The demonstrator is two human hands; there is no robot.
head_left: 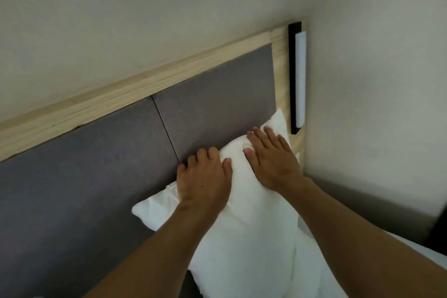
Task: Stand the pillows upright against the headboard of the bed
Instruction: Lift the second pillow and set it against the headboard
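A white pillow (254, 230) stands upright against the grey padded headboard (96, 164) near its right end. My left hand (203, 179) grips the pillow's top edge, fingers curled over it toward the headboard. My right hand (273, 155) lies on the upper right part of the pillow, fingers spread and pressing into it. The pillow's top right corner pokes up past my right hand. Its lower part is hidden behind my forearms.
A light wood frame (135, 94) borders the headboard. On its right post hangs a black-and-white wall lamp (298, 77). A side wall (375, 104) closes the corner on the right. White bedding (411, 261) shows at the lower right.
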